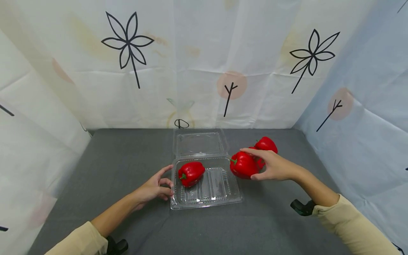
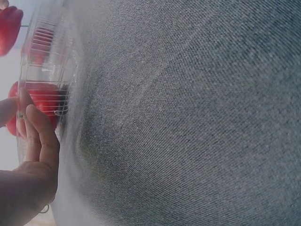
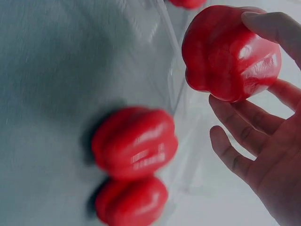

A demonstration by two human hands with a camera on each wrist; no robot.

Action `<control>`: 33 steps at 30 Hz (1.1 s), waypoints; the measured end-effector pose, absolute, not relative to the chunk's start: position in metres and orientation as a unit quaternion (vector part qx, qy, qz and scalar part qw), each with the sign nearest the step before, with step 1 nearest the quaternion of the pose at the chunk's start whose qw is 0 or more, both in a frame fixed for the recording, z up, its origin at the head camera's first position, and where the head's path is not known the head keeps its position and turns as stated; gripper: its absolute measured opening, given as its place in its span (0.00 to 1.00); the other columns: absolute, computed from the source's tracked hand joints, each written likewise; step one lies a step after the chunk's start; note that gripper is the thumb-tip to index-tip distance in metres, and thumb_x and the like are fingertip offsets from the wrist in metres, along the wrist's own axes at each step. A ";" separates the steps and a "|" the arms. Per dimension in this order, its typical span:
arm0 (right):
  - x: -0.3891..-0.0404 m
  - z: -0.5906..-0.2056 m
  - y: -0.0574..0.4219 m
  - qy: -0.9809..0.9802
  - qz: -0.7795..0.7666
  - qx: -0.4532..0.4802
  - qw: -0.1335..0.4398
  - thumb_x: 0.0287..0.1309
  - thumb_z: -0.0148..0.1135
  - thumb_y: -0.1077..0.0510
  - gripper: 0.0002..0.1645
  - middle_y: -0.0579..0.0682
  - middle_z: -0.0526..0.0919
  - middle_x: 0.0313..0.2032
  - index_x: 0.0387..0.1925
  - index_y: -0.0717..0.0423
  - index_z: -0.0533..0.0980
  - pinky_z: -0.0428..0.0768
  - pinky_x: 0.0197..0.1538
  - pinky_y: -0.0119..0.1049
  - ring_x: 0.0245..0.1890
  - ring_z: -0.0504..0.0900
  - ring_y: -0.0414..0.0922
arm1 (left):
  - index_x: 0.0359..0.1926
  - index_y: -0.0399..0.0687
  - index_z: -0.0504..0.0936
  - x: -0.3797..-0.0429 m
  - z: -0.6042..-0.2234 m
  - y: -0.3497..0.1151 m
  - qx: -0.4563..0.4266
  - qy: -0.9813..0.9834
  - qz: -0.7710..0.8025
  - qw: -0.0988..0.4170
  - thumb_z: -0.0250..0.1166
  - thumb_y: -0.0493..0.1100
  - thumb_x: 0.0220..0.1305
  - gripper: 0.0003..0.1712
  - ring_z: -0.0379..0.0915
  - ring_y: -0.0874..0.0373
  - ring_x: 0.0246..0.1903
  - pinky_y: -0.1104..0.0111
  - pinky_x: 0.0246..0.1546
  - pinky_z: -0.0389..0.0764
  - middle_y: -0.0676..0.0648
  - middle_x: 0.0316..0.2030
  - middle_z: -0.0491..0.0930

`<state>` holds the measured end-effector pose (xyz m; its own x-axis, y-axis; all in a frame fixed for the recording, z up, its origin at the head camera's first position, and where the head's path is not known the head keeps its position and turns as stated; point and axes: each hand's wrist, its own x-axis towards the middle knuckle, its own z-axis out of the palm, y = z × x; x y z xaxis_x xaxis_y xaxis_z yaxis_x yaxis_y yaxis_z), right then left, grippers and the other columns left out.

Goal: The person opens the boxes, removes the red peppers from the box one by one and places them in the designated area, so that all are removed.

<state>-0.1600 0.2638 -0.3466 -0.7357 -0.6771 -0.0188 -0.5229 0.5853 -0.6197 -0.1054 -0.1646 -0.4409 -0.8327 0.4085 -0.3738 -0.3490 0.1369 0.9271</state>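
Note:
In the head view my right hand [image 1: 275, 164] holds a red bell pepper [image 1: 243, 165] above the right edge of a clear plastic container [image 1: 208, 204]. Thumb and fingertips pinch the pepper's sides in the right wrist view. Another red bell pepper [image 1: 192, 173] lies in the left half of the container, its green stem facing the near left. My left hand [image 1: 156, 187] holds the container's left rim, with bent fingers against the side wall in the left wrist view. The hinged lid [image 1: 200, 142] is folded back, away from me.
Two more red bell peppers, one farther back [image 1: 267, 143] and one nearer [image 3: 136, 142], lie close together on the grey cloth right of the container. Patterned white sheets [image 1: 197, 63] wall off the back and both sides of the table [image 1: 204, 233].

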 end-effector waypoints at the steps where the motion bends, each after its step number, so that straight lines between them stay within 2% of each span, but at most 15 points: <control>1: -0.161 -0.346 0.269 0.883 -0.304 -0.335 0.121 0.41 0.79 0.57 0.53 0.52 0.77 0.59 0.71 0.49 0.66 0.84 0.44 0.42 0.54 0.75 0.52 | 0.78 0.50 0.43 -0.105 -0.441 -0.165 0.022 0.697 0.656 0.288 0.66 0.30 0.59 0.54 0.80 0.52 0.34 0.63 0.35 0.80 0.46 0.35 0.76; 7: -0.166 -0.342 0.299 0.896 -0.291 -0.326 0.081 0.44 0.79 0.57 0.51 0.55 0.78 0.56 0.70 0.53 0.65 0.83 0.44 0.41 0.50 0.78 0.51 | 0.78 0.50 0.44 -0.105 -0.441 -0.165 0.027 0.698 0.656 0.286 0.66 0.30 0.58 0.55 0.81 0.52 0.33 0.63 0.34 0.80 0.46 0.35 0.76; 12: -0.167 -0.343 0.321 0.911 -0.271 -0.309 0.045 0.47 0.77 0.58 0.49 0.55 0.81 0.52 0.70 0.57 0.65 0.82 0.43 0.48 0.46 0.79 0.50 | 0.78 0.50 0.45 -0.105 -0.440 -0.164 0.025 0.699 0.656 0.284 0.66 0.30 0.58 0.55 0.80 0.53 0.33 0.64 0.34 0.80 0.46 0.35 0.76; 17: -0.166 -0.346 0.339 0.920 -0.270 -0.283 0.027 0.48 0.76 0.58 0.48 0.57 0.82 0.51 0.70 0.60 0.65 0.82 0.42 0.48 0.47 0.80 0.53 | 0.78 0.50 0.44 -0.105 -0.441 -0.164 0.025 0.698 0.656 0.286 0.66 0.29 0.58 0.55 0.79 0.53 0.33 0.63 0.34 0.80 0.47 0.35 0.76; 28: -0.167 -0.361 0.371 0.936 -0.268 -0.228 0.025 0.53 0.74 0.58 0.46 0.66 0.80 0.51 0.69 0.64 0.63 0.80 0.40 0.47 0.44 0.81 0.58 | 0.78 0.50 0.44 -0.105 -0.442 -0.164 0.020 0.700 0.653 0.289 0.66 0.30 0.58 0.55 0.80 0.53 0.34 0.63 0.34 0.80 0.47 0.35 0.76; 33: -0.169 -0.370 0.382 0.940 -0.273 -0.201 0.038 0.54 0.73 0.56 0.46 0.71 0.78 0.51 0.70 0.65 0.61 0.81 0.38 0.40 0.44 0.81 0.61 | 0.78 0.51 0.44 -0.106 -0.441 -0.164 0.015 0.701 0.652 0.288 0.66 0.30 0.59 0.54 0.80 0.52 0.34 0.63 0.35 0.80 0.46 0.36 0.76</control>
<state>-0.1688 0.3821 -0.3700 -0.9166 -0.3980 0.0382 -0.3565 0.7703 -0.5287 -0.1063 -0.1636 -0.4407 -0.8333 0.3972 -0.3845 -0.3549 0.1489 0.9230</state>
